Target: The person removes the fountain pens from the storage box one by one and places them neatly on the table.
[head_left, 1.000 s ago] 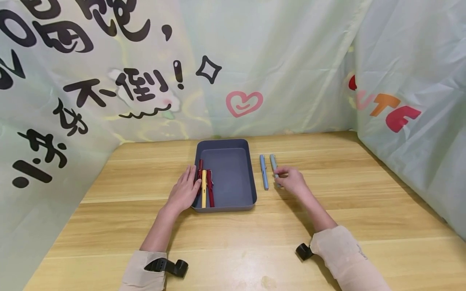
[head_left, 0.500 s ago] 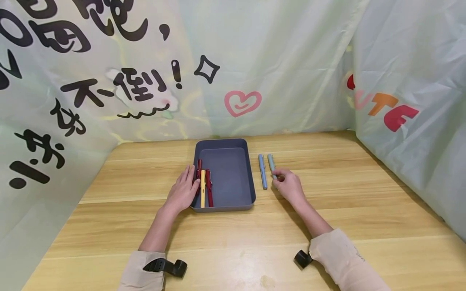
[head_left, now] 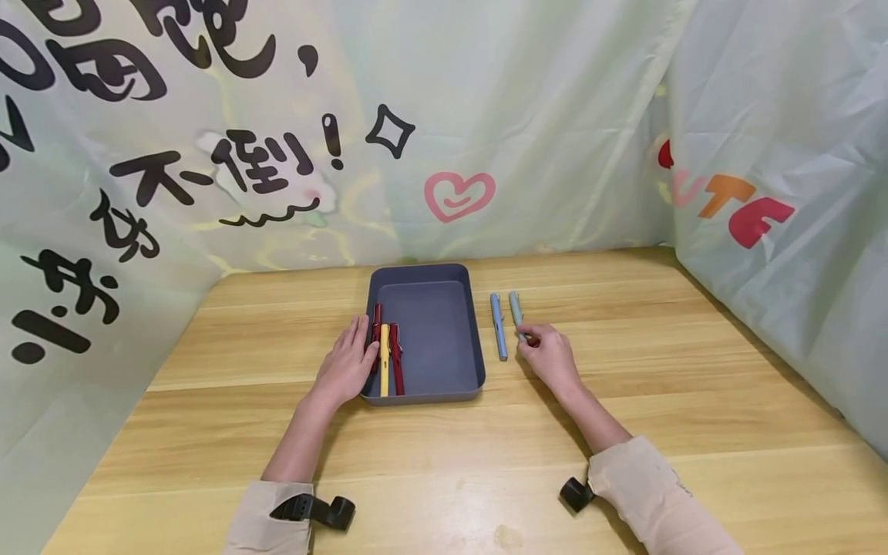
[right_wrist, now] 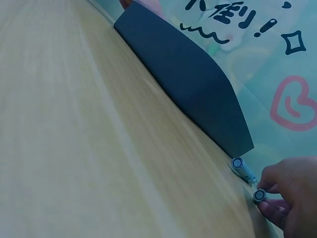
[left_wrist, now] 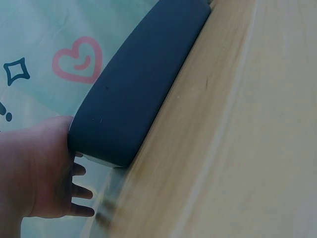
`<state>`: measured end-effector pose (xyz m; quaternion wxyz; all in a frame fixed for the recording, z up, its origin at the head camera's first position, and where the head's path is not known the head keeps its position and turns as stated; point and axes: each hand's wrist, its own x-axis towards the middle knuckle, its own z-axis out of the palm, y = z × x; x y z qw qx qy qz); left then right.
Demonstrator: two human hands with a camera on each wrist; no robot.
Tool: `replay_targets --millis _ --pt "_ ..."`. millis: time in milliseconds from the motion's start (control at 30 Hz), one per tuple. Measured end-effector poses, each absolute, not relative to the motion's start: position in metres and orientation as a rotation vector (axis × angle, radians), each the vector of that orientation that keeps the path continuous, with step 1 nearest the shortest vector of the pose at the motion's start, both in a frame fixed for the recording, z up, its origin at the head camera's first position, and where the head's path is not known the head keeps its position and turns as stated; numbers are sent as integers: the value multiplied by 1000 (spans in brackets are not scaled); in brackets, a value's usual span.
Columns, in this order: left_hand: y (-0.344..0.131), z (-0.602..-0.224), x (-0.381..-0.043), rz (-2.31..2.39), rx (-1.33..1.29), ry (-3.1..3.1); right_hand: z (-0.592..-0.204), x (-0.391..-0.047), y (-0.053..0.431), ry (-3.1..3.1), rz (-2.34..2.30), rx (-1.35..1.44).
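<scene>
A dark grey-blue rectangular tray point(head_left: 437, 331) lies on the table. My left hand point(head_left: 344, 361) rests along its left wall, fingers straight on the outside and thumb over the rim. Inside, at the left, lie a yellow pen point(head_left: 385, 362) and two dark red pens point(head_left: 397, 362), one partly hidden by the hand. To the right of the tray, a blue pen point(head_left: 499, 327) lies on the table. Beside it, my right hand point(head_left: 551, 354) pinches a grey-green pen point(head_left: 516, 307) between thumb and fingers. In the right wrist view, this pen's end point(right_wrist: 259, 196) shows between the fingertips.
The wooden table point(head_left: 451, 470) stretches out in front and to both sides. Behind it hangs a pale printed cloth point(head_left: 555, 154) with lettering and a pink heart, and the cloth continues along both sides. A black wrist camera point(head_left: 576, 493) sits at the right sleeve.
The right hand's fingers have drawn together on the grey-green pen, and the hand has come slightly nearer the body. The left hand and tray stay put; the head view has shifted slightly.
</scene>
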<state>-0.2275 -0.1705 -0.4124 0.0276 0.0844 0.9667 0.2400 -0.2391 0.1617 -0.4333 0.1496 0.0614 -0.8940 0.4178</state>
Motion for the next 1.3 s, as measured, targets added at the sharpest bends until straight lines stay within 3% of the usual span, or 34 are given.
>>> replay_targets --millis 1300 --pt "-170 -412 -228 736 255 2986 -434 -240 163 -2566 1274 136"
